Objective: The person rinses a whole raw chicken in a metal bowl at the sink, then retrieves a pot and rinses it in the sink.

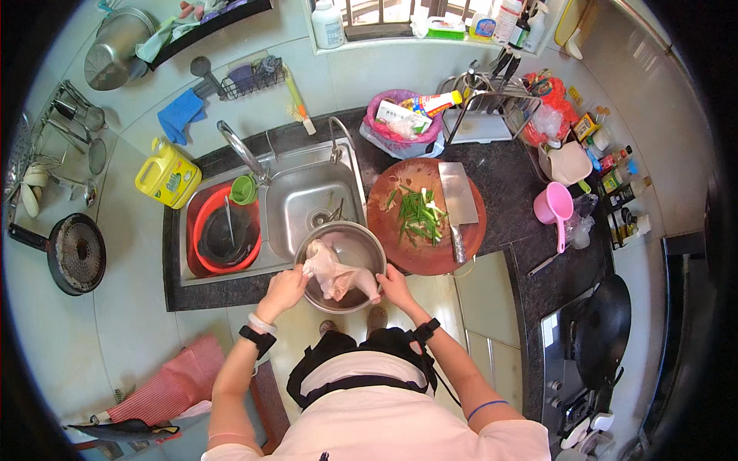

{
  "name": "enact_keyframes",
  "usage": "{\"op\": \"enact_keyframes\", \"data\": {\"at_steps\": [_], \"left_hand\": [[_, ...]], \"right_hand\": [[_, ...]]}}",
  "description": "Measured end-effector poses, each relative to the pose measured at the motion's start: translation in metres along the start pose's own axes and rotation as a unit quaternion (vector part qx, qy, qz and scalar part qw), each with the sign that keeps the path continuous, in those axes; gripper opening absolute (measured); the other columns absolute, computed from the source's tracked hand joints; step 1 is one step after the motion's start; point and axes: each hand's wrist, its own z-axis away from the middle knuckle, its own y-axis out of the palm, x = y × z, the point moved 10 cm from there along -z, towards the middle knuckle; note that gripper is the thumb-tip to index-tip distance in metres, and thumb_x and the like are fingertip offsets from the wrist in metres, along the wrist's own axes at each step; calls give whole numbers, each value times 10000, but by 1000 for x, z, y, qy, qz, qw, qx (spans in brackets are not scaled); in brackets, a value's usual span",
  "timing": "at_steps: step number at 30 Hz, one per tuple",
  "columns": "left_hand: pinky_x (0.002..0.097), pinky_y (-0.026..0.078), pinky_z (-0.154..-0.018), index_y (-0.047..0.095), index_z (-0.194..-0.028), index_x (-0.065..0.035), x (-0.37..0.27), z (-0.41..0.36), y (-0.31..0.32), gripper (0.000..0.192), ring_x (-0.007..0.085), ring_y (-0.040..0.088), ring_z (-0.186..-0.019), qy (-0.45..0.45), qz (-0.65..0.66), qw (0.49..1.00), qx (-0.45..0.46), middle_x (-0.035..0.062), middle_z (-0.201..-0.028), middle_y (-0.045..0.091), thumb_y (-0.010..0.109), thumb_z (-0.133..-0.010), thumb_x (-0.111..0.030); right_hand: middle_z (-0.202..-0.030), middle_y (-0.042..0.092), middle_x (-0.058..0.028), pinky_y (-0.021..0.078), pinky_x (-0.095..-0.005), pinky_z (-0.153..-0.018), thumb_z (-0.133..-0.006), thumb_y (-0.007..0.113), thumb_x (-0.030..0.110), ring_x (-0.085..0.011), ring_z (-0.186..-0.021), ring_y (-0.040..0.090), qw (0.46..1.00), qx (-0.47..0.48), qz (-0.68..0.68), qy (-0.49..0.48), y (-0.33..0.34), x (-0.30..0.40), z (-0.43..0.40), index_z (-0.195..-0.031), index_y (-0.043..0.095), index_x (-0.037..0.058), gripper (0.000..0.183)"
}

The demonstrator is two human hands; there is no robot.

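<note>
Raw poultry pieces, with skin on, lie in a round stainless steel bowl in front of my body, at the near edge of the sink. My left hand grips the bowl's left side, its fingertips at the rim beside the meat. On the right, my right hand holds the rim next to the end of a leg. A round wooden chopping board stands right of the bowl, bearing cut green onions and a cleaver.
The steel sink basin is behind the bowl, with a red basin to its left. A lined pink bin stands behind the board. A pink dipper and a black wok are at the right.
</note>
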Motion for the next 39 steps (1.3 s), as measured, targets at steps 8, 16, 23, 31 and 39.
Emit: {"op": "enact_keyframes", "data": {"at_steps": [8, 16, 23, 31, 39], "left_hand": [[392, 411, -797, 520, -1045, -23, -75, -5, -3, 360, 275, 475, -980, 184, -168, 957, -148, 95, -1012, 523, 568, -717, -162], [424, 390, -819, 533, -1059, -2, -87, -9, 69, 406, 334, 480, -944, 191, -75, 972, -116, 196, -1028, 487, 565, -667, -101], [414, 413, -810, 574, -1041, -23, -80, -9, 15, 337, 313, 492, -952, 159, 60, 980, -108, 169, -1011, 527, 561, -721, -130], [386, 402, -845, 581, -1021, -29, -35, -10, -28, 298, 305, 490, -973, 92, 23, 964, -249, 115, -1025, 563, 578, -726, -70], [328, 354, -868, 617, -1025, -121, -52, -61, 40, 279, 213, 441, -1100, 236, -287, 924, -90, 3, -1118, 573, 501, -775, -169]], "right_hand": [[-645, 471, -235, 374, -450, -576, -831, 521, 184, -424, -646, 491, 998, -17, 56, -6, 0, 19, 1, -792, 410, -22, 237], [-664, 498, -233, 400, -428, -576, -844, 518, 199, -396, -644, 527, 997, -5, 73, 10, 2, 24, 3, -813, 416, -28, 251], [-662, 522, -226, 413, -426, -577, -839, 539, 269, -399, -646, 540, 997, 6, 67, 45, -8, 28, 7, -800, 411, -22, 321], [-782, 537, -138, 483, -371, -586, -718, 639, 365, -295, -760, 565, 876, 40, 429, -217, 15, 150, 51, -837, 529, 27, 376], [-839, 529, -102, 506, -325, -603, -662, 634, 134, -261, -882, 503, 810, 67, 544, -208, 53, 105, 40, -777, 604, 13, 170]]}}
